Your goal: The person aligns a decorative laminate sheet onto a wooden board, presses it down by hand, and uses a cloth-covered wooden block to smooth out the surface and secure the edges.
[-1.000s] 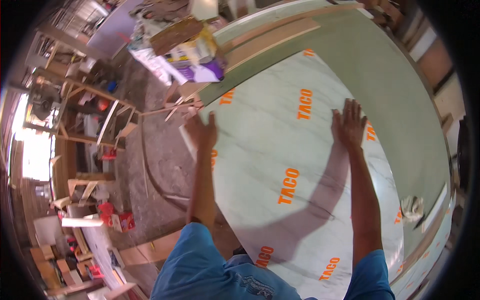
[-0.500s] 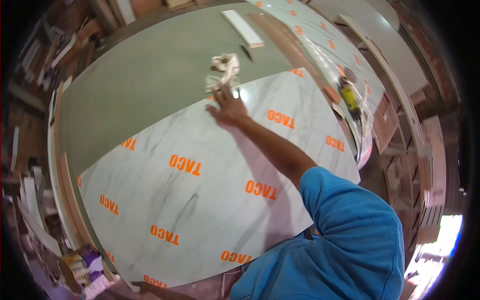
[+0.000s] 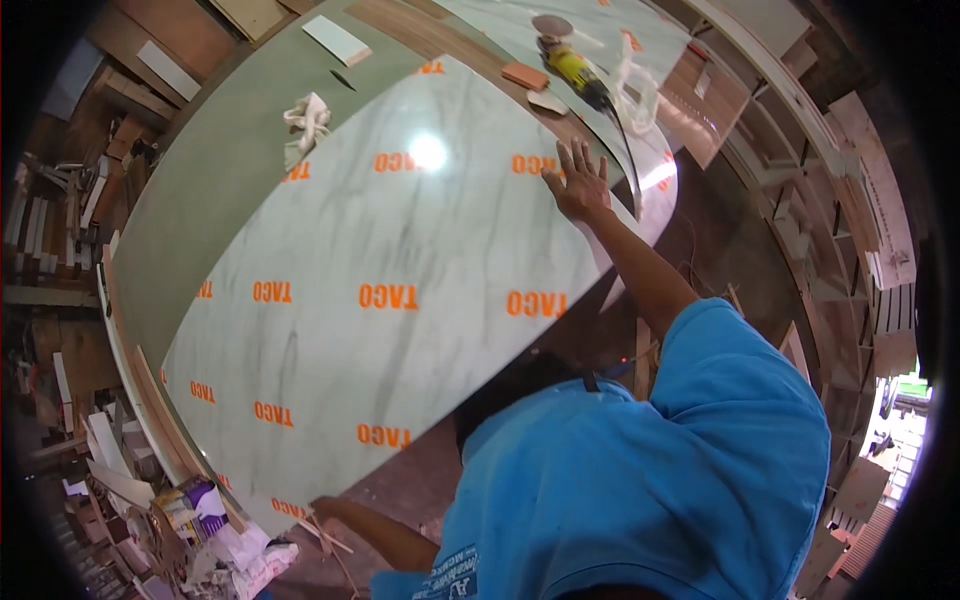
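Note:
A large white marble-patterned laminate sheet (image 3: 400, 250) with orange printed marks lies over a green board (image 3: 220, 170). My right hand (image 3: 575, 185) rests flat on the sheet's far corner, fingers spread, holding nothing. My left hand (image 3: 325, 507) is at the sheet's near lower edge, next to a heap of packages. Its fingers are hidden by the edge, so I cannot tell whether they grip it. My blue shirt (image 3: 640, 480) fills the lower right of the view.
A crumpled white cloth (image 3: 305, 120) and a white strip (image 3: 335, 40) lie on the green board. A yellow power tool (image 3: 575, 65) with its cable and a brown block (image 3: 525, 75) sit beyond the sheet. Wood offcuts (image 3: 60, 220) and packages (image 3: 205, 500) crowd the left; shelves (image 3: 840, 250) stand at right.
My view has swung round over the sheet. My right hand moved from the sheet's middle, past the cloth, to the far corner. My left hand stayed at the edge.

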`<state>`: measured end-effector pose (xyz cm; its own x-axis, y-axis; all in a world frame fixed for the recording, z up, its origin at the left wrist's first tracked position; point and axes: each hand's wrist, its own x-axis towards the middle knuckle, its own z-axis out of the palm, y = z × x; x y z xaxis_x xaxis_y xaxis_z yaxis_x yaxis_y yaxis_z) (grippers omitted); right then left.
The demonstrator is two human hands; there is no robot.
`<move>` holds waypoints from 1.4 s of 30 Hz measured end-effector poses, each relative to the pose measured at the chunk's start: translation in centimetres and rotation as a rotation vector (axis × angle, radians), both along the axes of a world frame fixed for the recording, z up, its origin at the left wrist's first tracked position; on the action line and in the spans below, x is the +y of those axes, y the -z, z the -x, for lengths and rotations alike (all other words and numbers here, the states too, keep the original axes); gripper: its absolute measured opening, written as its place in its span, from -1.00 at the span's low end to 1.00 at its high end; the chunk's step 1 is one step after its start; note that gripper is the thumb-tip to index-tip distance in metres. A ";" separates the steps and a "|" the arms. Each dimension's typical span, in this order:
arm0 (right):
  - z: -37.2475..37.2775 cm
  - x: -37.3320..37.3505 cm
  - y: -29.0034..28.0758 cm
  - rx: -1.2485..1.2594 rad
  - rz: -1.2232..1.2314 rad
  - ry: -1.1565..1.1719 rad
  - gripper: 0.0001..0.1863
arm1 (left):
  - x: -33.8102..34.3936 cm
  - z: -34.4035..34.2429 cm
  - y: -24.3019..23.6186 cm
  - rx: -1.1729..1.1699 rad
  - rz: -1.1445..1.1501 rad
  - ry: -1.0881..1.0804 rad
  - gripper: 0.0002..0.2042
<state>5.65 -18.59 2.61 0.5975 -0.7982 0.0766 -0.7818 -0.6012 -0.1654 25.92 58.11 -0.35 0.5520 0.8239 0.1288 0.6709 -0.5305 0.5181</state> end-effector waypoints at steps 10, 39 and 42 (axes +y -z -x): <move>3.1 20.0 -1.3 0.102 -0.190 -0.419 -0.05 | -9.2 9.2 -2.6 -0.163 0.666 -0.151 -0.64; 15.4 -11.4 2.6 -0.812 0.127 0.198 -0.76 | -19.6 30.0 11.1 0.351 1.427 0.142 -0.61; 6.0 -12.8 -1.5 -0.889 -0.263 0.088 -0.74 | -23.0 30.5 8.9 0.463 1.326 0.250 -0.61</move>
<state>-0.35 -31.42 4.13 0.3429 -0.8945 0.2870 -0.3435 -0.4037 -0.8480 -4.61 35.14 -9.27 0.4771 0.0667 -0.8763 0.8764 0.0380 0.4801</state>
